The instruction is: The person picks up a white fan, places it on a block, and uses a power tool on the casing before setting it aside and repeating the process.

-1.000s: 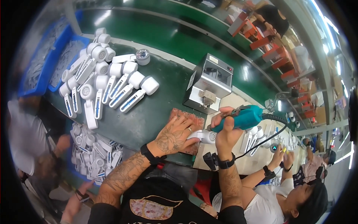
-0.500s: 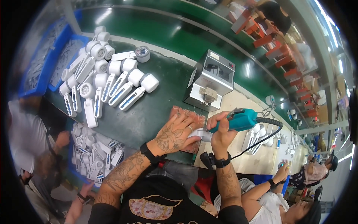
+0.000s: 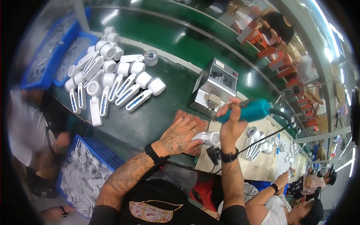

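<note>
My left hand (image 3: 179,135) presses a small white handheld fan (image 3: 212,138) down on a worn reddish pad (image 3: 195,150). Its fingers are closed over the fan's handle, most of which they hide, while the round grilled head sticks out to the right. In my right hand (image 3: 231,125) is a teal electric screwdriver (image 3: 250,111), lying roughly level above and to the right of the fan, apart from it. Its tip is blurred near the silver screw feeder (image 3: 213,88), so I cannot tell whether they touch.
Several white fans (image 3: 131,88) lie heaped on the green table (image 3: 150,120). Blue bins (image 3: 48,56) stand at the far left; another blue bin (image 3: 101,150) of white parts is lower left, near a person. More fans (image 3: 258,144) lie on the right, where a co-worker (image 3: 281,198) sits.
My right hand has lifted the screwdriver off the fan, up toward the screw feeder. The fan's grilled head now shows. At lower left, the bin of parts has shifted down and left.
</note>
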Demonstrator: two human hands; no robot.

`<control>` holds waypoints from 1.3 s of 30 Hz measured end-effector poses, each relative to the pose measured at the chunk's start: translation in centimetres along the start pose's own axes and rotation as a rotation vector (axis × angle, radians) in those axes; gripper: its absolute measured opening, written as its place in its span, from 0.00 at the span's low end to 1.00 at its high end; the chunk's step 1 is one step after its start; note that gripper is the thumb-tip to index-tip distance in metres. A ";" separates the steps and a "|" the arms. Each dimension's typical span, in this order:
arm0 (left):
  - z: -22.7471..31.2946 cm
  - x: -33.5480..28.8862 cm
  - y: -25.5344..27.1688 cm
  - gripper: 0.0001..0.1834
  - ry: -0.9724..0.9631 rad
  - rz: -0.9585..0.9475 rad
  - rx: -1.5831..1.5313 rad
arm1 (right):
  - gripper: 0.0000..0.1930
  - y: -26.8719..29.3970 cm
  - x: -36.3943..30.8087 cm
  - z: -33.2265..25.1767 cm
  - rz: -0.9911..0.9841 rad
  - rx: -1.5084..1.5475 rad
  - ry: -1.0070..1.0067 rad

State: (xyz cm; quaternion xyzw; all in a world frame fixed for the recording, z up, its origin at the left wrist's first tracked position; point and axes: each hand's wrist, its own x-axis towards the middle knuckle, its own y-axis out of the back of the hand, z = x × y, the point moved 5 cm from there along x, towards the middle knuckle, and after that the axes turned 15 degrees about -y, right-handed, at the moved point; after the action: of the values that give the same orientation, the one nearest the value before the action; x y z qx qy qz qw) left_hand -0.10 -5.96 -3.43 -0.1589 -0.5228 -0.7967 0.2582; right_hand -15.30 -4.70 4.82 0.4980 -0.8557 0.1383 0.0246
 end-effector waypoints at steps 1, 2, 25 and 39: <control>0.2 0.1 0.1 0.24 -0.004 0.002 -0.001 | 0.20 0.0 1.1 -0.1 0.002 -0.003 0.004; 0.3 0.2 0.2 0.23 -0.012 0.005 0.001 | 0.20 -0.1 2.1 -0.2 0.021 -0.065 0.038; 0.5 0.6 0.5 0.20 0.014 -0.028 -0.097 | 0.25 2.6 -6.7 -0.3 -0.025 0.025 -0.126; 0.0 0.6 -2.0 0.25 -0.084 0.201 0.114 | 0.14 5.2 -5.8 2.4 -0.063 -0.015 -0.035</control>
State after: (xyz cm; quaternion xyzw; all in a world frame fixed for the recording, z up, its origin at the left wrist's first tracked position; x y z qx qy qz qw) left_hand -1.76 -5.45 -4.57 -0.2287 -0.5588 -0.7287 0.3233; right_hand -16.62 1.94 0.34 0.5266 -0.8411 0.1222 0.0178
